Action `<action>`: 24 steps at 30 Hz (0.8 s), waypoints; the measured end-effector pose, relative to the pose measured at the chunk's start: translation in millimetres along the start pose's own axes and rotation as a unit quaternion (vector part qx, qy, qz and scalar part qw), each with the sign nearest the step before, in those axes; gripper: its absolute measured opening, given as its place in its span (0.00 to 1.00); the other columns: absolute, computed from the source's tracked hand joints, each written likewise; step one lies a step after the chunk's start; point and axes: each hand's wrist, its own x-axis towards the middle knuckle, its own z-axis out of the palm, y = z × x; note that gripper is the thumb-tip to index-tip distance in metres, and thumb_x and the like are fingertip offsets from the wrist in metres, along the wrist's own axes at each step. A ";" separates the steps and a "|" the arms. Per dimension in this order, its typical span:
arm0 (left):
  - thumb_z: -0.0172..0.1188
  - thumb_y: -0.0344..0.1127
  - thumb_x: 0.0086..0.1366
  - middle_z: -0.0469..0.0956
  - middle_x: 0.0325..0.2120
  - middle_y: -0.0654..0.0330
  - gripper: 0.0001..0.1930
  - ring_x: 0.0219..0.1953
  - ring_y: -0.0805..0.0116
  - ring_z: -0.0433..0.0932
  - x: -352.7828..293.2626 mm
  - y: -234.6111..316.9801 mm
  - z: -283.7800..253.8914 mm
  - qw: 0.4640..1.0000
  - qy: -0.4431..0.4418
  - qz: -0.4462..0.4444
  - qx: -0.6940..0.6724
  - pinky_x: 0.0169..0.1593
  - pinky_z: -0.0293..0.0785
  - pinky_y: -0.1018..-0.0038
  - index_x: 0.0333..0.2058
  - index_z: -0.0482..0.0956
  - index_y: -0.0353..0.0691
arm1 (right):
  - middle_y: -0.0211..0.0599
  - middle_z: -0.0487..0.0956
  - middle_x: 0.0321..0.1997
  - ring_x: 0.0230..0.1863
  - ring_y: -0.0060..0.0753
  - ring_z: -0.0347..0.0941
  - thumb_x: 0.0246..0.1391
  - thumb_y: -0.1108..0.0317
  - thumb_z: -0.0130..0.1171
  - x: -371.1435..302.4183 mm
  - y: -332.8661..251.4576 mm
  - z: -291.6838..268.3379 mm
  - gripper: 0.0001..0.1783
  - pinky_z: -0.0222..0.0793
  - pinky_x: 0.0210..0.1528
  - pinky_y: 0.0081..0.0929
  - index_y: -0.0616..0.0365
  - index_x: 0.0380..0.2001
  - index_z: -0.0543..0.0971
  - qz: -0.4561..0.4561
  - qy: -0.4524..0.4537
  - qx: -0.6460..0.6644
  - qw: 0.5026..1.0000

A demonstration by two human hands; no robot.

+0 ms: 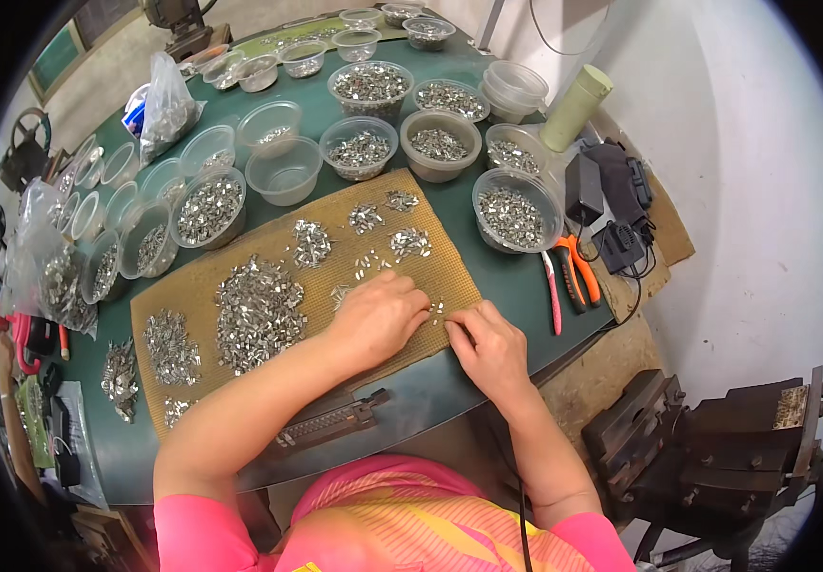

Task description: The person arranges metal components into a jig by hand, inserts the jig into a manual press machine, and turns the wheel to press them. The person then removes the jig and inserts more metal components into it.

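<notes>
A tan woven mat (445, 253) lies at a slant on the green table, with heaps of tiny shiny metal pieces on it. The biggest heap (259, 315) is left of my hands. My left hand (381, 319) rests over the mat's right part, palm down, fingers curled and their tips partly hidden. Just right of it, a few loose metal pieces (437, 307) lie on the mat. At the mat's right edge my right hand (492, 353) has thumb and forefinger brought together; anything between them is too small to make out. Smaller heaps (409, 242) sit beyond my left hand.
Clear plastic tubs of metal pieces (516, 214) ring the mat. Orange-handled pliers (578, 272) and a red-handled tool (554, 291) lie right. A slotted metal fixture (330, 419) is at the near edge. Plastic bags (168, 110) stand left; a dark machine (707, 448) is lower right.
</notes>
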 end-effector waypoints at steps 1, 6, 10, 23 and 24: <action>0.67 0.35 0.62 0.79 0.32 0.58 0.07 0.40 0.54 0.78 2.6 2.9 2.6 1.000 -0.002 0.000 0.001 0.44 0.77 0.60 0.35 0.83 0.39 | 0.34 0.79 0.33 0.31 0.42 0.80 0.55 0.71 0.66 -1.0 -0.9 1.4 0.03 0.77 0.33 0.37 0.54 0.33 0.83 -0.006 0.002 -0.027 1.000; 0.67 0.36 0.60 0.78 0.32 0.58 0.07 0.41 0.54 0.77 8.5 4.9 12.3 0.999 0.009 -0.017 0.029 0.46 0.77 0.60 0.33 0.80 0.41 | 0.33 0.78 0.32 0.32 0.41 0.80 0.54 0.71 0.67 -1.4 -0.5 3.2 0.04 0.76 0.33 0.37 0.54 0.32 0.81 -0.039 0.013 -0.059 0.997; 0.67 0.34 0.60 0.77 0.30 0.57 0.07 0.40 0.53 0.77 8.6 1.0 16.0 0.999 0.037 -0.012 0.015 0.43 0.76 0.59 0.31 0.80 0.40 | 0.34 0.77 0.33 0.32 0.42 0.79 0.53 0.73 0.66 0.0 1.7 3.6 0.05 0.76 0.32 0.37 0.55 0.33 0.80 -0.053 -0.001 -0.061 0.997; 0.65 0.31 0.61 0.79 0.35 0.54 0.07 0.44 0.52 0.78 5.4 -12.7 4.7 0.996 -0.012 -0.029 -0.087 0.49 0.75 0.59 0.38 0.85 0.40 | 0.35 0.79 0.34 0.30 0.43 0.79 0.53 0.75 0.65 -2.8 8.5 5.8 0.05 0.75 0.31 0.37 0.56 0.33 0.79 -0.030 0.025 0.006 0.999; 0.65 0.31 0.61 0.80 0.35 0.55 0.07 0.45 0.52 0.78 5.5 -12.1 4.6 0.995 -0.010 -0.032 -0.089 0.49 0.75 0.59 0.38 0.85 0.40 | 0.35 0.79 0.34 0.30 0.43 0.79 0.53 0.75 0.65 -3.0 8.8 5.4 0.05 0.75 0.31 0.37 0.56 0.33 0.79 -0.029 0.025 0.006 0.999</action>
